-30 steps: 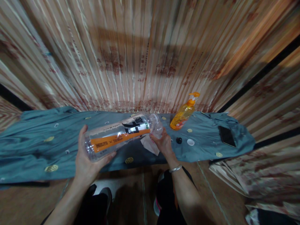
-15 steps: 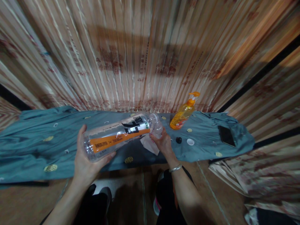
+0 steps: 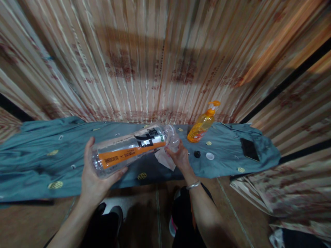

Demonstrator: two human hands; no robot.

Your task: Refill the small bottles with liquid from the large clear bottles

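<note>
A large clear bottle with an orange, black and white label lies tilted in the air over the cloth, its neck end to the right. My left hand is wrapped round its base. At its other end my right hand grips a small clear container, whose mouth is against the large bottle's neck. Whether liquid passes between them cannot be made out. Beneath, near my right hand, a white tissue rests on the cloth.
On the green-blue cloth stands an orange pump bottle. Right of my right hand are a black cap, a white lid and a dark phone. A striped curtain hangs behind.
</note>
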